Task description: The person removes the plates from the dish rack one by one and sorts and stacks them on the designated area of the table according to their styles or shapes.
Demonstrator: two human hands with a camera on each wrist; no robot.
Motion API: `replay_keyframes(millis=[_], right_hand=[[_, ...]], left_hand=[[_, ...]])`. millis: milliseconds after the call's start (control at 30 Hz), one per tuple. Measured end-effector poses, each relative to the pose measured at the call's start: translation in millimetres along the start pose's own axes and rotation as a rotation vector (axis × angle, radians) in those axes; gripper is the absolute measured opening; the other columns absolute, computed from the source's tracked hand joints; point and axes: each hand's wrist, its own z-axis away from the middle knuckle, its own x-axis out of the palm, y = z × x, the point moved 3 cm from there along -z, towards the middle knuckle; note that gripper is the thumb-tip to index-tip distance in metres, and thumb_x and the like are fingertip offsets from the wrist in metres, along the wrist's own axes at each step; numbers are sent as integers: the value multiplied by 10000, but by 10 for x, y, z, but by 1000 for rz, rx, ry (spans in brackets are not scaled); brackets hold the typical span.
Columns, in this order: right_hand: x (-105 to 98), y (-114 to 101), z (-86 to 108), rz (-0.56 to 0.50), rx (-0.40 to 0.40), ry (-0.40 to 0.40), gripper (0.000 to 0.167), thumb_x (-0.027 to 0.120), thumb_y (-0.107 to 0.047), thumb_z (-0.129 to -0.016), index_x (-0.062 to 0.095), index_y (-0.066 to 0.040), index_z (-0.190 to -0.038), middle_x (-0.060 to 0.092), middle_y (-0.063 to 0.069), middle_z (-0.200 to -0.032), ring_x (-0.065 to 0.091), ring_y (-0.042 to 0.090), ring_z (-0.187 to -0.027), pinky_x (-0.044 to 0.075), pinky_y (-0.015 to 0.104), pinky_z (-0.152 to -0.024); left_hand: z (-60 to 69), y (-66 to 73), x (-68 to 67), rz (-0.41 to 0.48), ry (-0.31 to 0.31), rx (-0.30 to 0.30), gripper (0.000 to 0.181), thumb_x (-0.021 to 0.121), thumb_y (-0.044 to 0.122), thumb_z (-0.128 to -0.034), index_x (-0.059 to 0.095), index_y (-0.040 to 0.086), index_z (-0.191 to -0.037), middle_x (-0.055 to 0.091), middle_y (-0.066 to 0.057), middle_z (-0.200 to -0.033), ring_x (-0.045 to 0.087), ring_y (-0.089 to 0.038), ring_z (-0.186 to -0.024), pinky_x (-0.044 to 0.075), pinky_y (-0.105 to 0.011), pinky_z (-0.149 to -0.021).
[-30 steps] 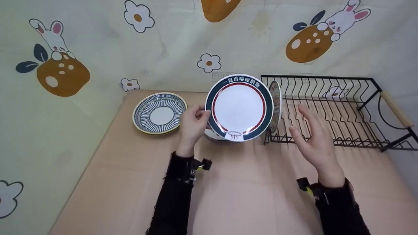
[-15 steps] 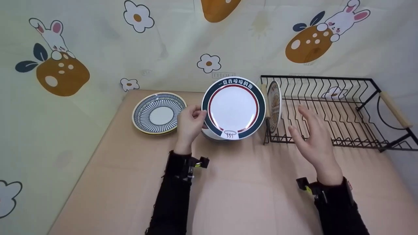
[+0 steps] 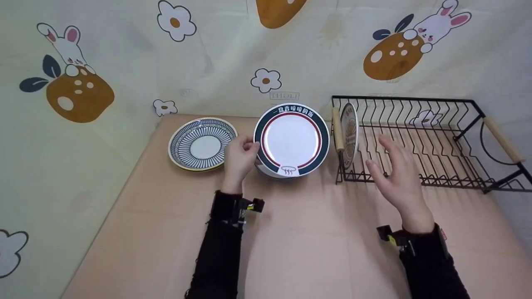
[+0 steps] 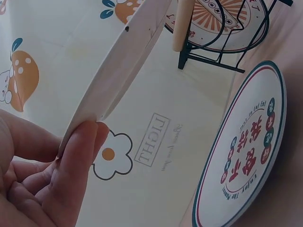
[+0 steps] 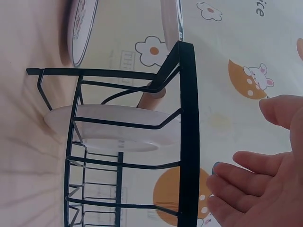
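Note:
My left hand (image 3: pixel 239 164) pinches the left rim of a white plate (image 3: pixel 293 139) with a dark green border and a red ring. The plate is held up at a tilt, its face towards the head camera. Seen edge-on in the left wrist view, the held plate (image 4: pixel 116 71) sits between thumb and fingers. Below it on the table lies another white plate (image 4: pixel 241 151) with red lettering, mostly hidden in the head view. My right hand (image 3: pixel 401 187) hovers by the front of the black dish rack (image 3: pixel 419 182), fingers apart, holding nothing.
A patterned plate (image 3: pixel 350 137) stands upright in the rack's left end, beside a wooden handle (image 3: pixel 338 128). Another wooden handle (image 3: pixel 505 139) is on the right end. A blue-striped dish (image 3: pixel 205 147) lies at the table's back left. A printed cloth (image 3: pixel 224 54) hangs behind.
My left hand has carried the green-bordered plate left and slightly down, away from the rack, uncovering the rack's left handle. My right hand has barely moved.

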Motion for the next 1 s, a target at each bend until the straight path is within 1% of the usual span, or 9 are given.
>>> replay_keyframes(millis=[167, 300, 400, 467, 700, 767, 833, 900, 1000], right_hand=[[14, 18, 2, 2, 5, -3, 558, 700, -73, -864, 508, 86, -1363, 514, 272, -1388, 462, 455, -1268, 298, 569, -1090], [22, 27, -3, 10, 29, -16, 575, 705, -85, -867, 499, 69, -1382, 510, 250, -1404, 461, 445, -1270, 304, 578, -1080], [26, 35, -6, 10, 43, -23, 581, 705, -91, -869, 494, 63, -1389, 509, 240, -1410, 463, 439, -1266, 314, 577, -1072], [30, 43, -6, 11, 48, -27, 584, 704, -92, -871, 490, 65, -1391, 503, 242, -1414, 458, 438, -1270, 313, 574, -1075], [59, 89, 9, 10, 68, -41, 573, 701, -89, -881, 483, 87, -1381, 491, 272, -1409, 431, 448, -1297, 281, 569, -1105], [73, 103, 10, 2, 81, -53, 574, 696, -89, -888, 473, 90, -1386, 485, 282, -1407, 417, 455, -1305, 275, 567, -1113], [88, 116, 10, -5, 92, -64, 575, 694, -87, -893, 466, 95, -1389, 479, 286, -1407, 406, 461, -1312, 280, 568, -1114], [104, 129, 8, -6, 94, -68, 578, 694, -86, -894, 464, 97, -1391, 478, 287, -1407, 401, 463, -1317, 277, 565, -1119], [134, 142, 0, -4, 94, -69, 573, 694, -84, -893, 469, 98, -1387, 487, 287, -1398, 416, 460, -1305, 281, 567, -1114]], left_hand=[[-17, -59, 8, -4, -5, -1, 128, 611, -13, -898, 680, -92, -971, 700, -151, -742, 597, -135, -468, 581, -410, -515], [-35, -114, 5, -7, -4, -4, 119, 601, -19, -894, 675, -89, -953, 700, -158, -735, 609, -200, -457, 554, -339, -461], [-51, -161, 7, -6, -7, -19, 117, 593, -16, -892, 669, -87, -946, 704, -165, -740, 627, -245, -464, 516, -266, -426], [-60, -188, 9, -17, -6, -30, 121, 589, -17, -887, 668, -88, -945, 706, -169, -744, 630, -248, -468, 510, -252, -424], [-95, -278, 28, -75, 2, -66, 123, 590, -16, -873, 675, -79, -937, 711, -179, -769, 624, -198, -482, 519, -253, -441], [-100, -299, 30, -95, 8, -76, 114, 595, -11, -874, 675, -71, -928, 713, -175, -778, 644, -233, -508, 521, -252, -448], [-105, -315, 31, -107, 10, -87, 106, 598, -8, -878, 675, -66, -922, 714, -172, -784, 667, -316, -555, 519, -247, -451], [-114, -343, 30, -119, 14, -94, 99, 602, -4, -877, 674, -61, -912, 715, -170, -788, 680, -367, -601, 522, -248, -455], [-128, -377, 21, -153, 18, -95, 108, 605, 9, -874, 684, -57, -910, 719, -167, -794, 687, -370, -618, 516, -235, -462]])
